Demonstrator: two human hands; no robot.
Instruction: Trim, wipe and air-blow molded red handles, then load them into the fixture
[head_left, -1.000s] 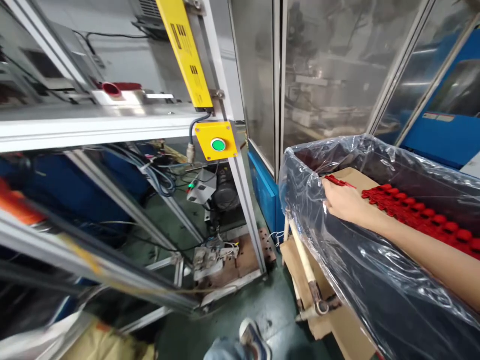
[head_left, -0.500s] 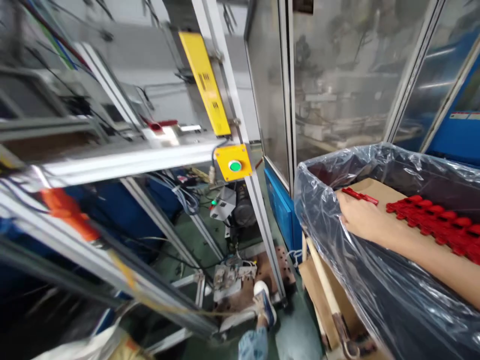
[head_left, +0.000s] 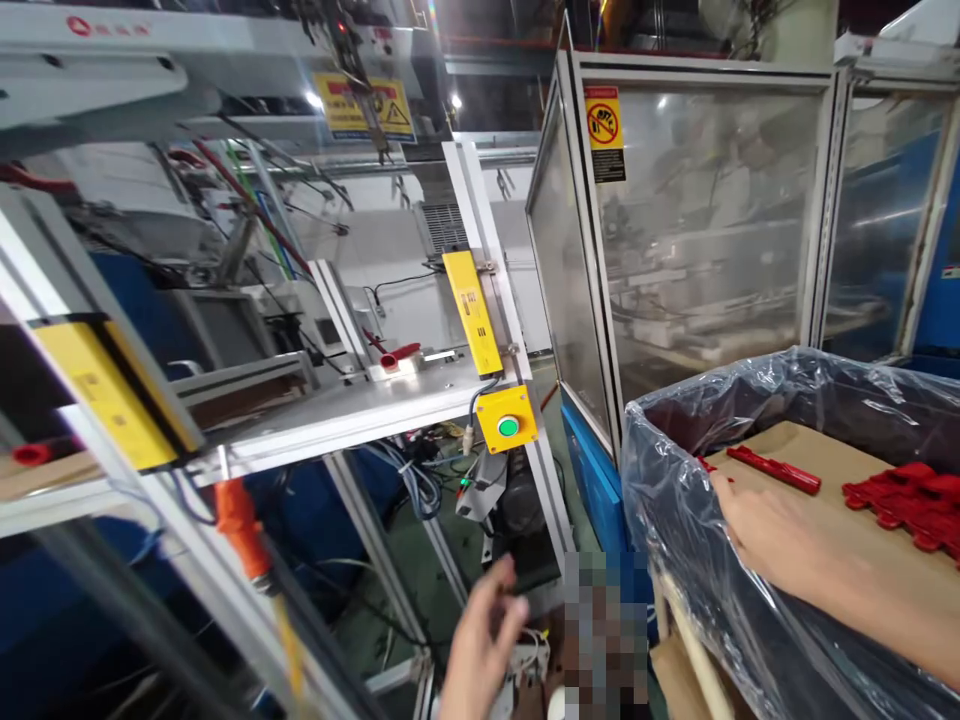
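Note:
My left hand (head_left: 484, 635) is raised at the bottom middle, fingers apart and curved, with nothing between them. At the near left side of a plastic-lined bin (head_left: 675, 500), my right hand (head_left: 765, 530) reaches in over the liner with its fingers bent down. Small red bits show by its fingertips; whether they are held is hidden. Just beyond these fingers a long red plastic part (head_left: 776, 470) lies on a cardboard sheet (head_left: 787, 440) inside the bin. Several more red parts (head_left: 904, 505) lie in a row to the right, partly cut off by the frame.
A metal worktable (head_left: 375, 410) with another red part (head_left: 401, 355) on it stands ahead. A yellow box with a green button (head_left: 508, 426) sits on its post. An orange connector (head_left: 240, 530) hangs at left. A clear-panelled enclosure (head_left: 712, 220) rises behind the bin.
The view has tilted up. My left hand has come into view at the bottom. My right hand stays by the bin's edge, and the long red part now shows apart from its fingers.

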